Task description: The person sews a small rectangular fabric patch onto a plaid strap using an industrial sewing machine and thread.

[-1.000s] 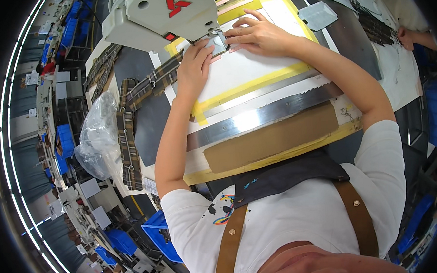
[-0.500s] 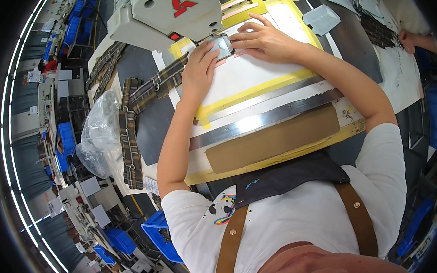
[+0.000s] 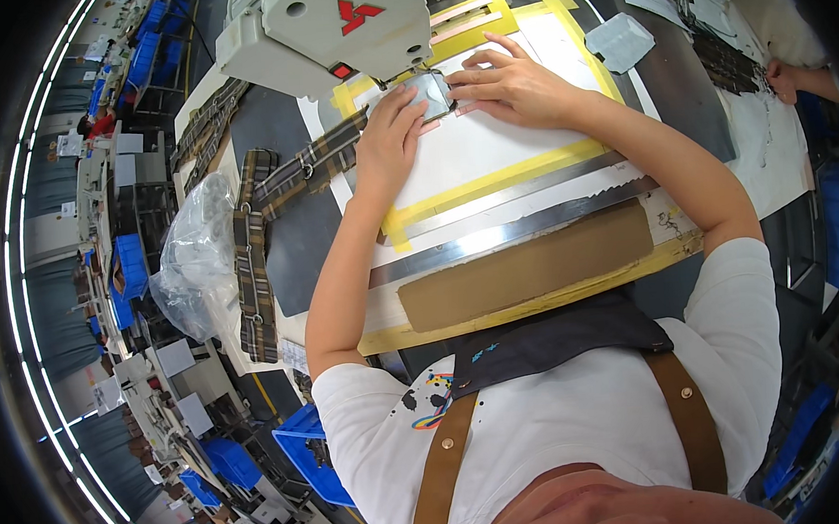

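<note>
My left hand [image 3: 389, 135] rests at the left of a small pale clamp plate [image 3: 430, 95] beneath the sewing machine head [image 3: 327, 34], fingers bent lightly, their tips on or beside it. A plaid strap [image 3: 324, 153] with metal rings runs from under that hand toward the lower left. My right hand [image 3: 520, 91] lies at the plate's right with fingers spread, touching the white board [image 3: 471, 155] edged in yellow tape. Small pink strips show beside the plate. The needle area is too small to make out.
Plaid straps [image 3: 254, 271] and a clear plastic bag [image 3: 192, 264] lie at left. A pale pad [image 3: 619, 43] sits upper right. A co-worker's hand [image 3: 780, 82] is at far right near dark pieces [image 3: 727, 61]. A blue bin [image 3: 310, 443] stands below left; a steel bar [image 3: 493, 225] crosses the front.
The machine, board and both hands sit slightly lower and further right in the picture. My hands keep about the same position around the plate.
</note>
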### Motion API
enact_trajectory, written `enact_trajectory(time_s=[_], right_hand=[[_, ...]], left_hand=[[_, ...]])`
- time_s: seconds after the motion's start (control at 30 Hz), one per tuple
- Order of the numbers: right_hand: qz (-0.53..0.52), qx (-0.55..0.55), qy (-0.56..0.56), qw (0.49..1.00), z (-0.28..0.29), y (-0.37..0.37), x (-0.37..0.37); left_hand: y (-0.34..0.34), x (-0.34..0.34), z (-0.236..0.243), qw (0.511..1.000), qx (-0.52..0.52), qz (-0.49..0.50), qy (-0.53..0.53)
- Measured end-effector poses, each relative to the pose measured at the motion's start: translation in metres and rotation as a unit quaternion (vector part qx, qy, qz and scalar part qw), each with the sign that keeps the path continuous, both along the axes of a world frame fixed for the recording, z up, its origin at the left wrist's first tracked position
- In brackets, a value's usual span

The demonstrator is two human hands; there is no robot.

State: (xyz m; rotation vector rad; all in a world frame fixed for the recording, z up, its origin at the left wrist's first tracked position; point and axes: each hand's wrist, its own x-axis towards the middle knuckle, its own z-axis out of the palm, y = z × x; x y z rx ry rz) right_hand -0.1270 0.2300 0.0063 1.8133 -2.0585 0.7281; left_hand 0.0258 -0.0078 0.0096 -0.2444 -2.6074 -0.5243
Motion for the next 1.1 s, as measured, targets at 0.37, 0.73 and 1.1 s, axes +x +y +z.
enact_trajectory(time_s=[0.37, 0.73, 1.1], right_hand=[[0.011, -0.001, -0.022, 1.0, -0.002, 0.001, -0.002], [0.008, 0.032, -0.062, 0.998, 0.003, 0.0, 0.004], [-0.001, -0.028, -0.25, 0.968, 0.011, -0.004, -0.003]], left_hand=[[-0.02, 0.013, 0.003, 0.987, -0.002, 0.158, -0.007], [-0.057, -0.008, 0.012, 0.931, 0.272, 0.197, -0.145], [0.008, 0.004, 0.012, 0.847, 0.476, 0.088, -0.222]])
